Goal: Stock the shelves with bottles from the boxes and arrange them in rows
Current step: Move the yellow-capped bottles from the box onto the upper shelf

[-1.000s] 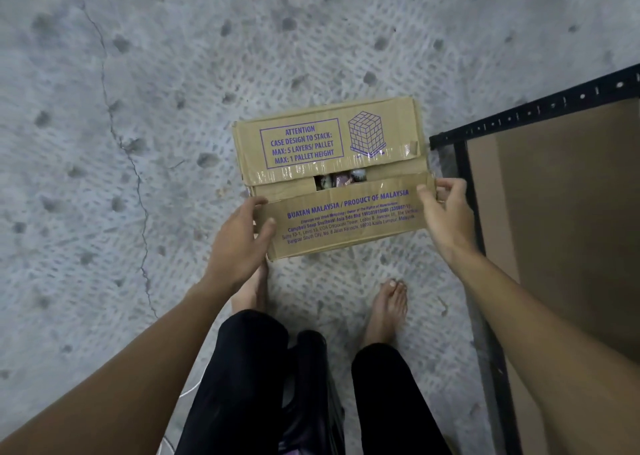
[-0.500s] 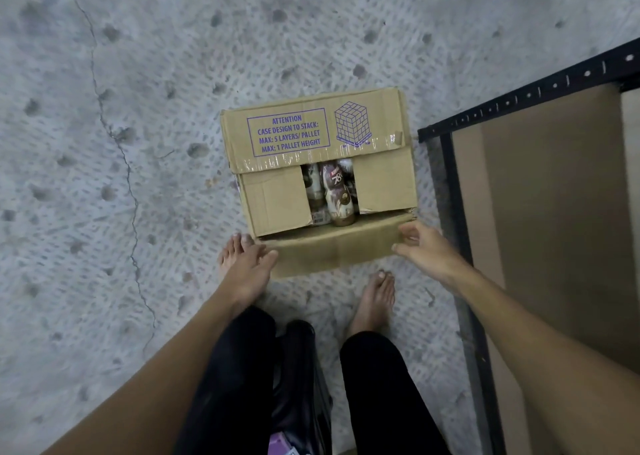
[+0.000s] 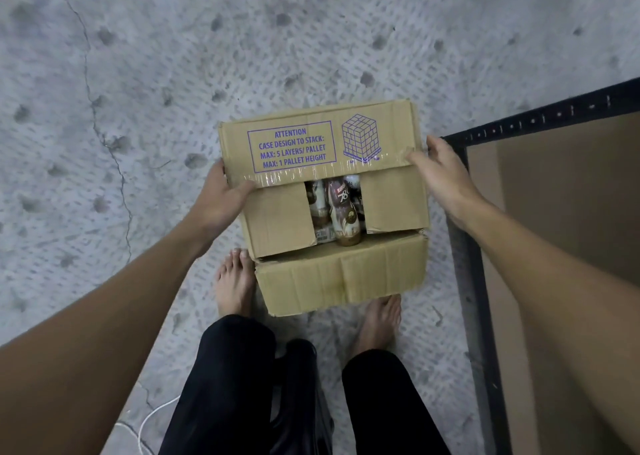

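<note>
**Inspector:** Location of the stock?

**Clerk:** The box [image 3: 341, 274] stands on the concrete floor [image 3: 138, 73], just in front of the person's bare feet and just left of the shelf [image 3: 571, 212]. The shelf shows a brown board inside a black perforated frame [image 3: 471, 264].

**Inspector:** Condition of the box?

**Clerk:** The near flap [image 3: 341, 281] is folded outward and hangs down toward the feet. The far flap [image 3: 294, 146], printed with the purple stacking notice, lies over the top. Clear tape runs along its free edge. Two inner side flaps lie flat, and in the gap between them are the bottles [image 3: 341, 212]. They have brown and white labels and are packed close together inside the box. I cannot tell how many there are.

**Inspector:** Hands?

**Clerk:** The left hand [image 3: 221, 201] is at the left end of the far flap. Its grip is closed on the flap, thumb on the taped edge and fingers round the end. The right hand [image 3: 446, 177] is at the right end. Its grip likewise takes the flap, thumb on the taped edge and fingers over the corner.

**Inspector:** Anything else?

**Clerk:** A floor crack on the left and a white cable [image 3: 149, 420] near the bottom edge.
</note>
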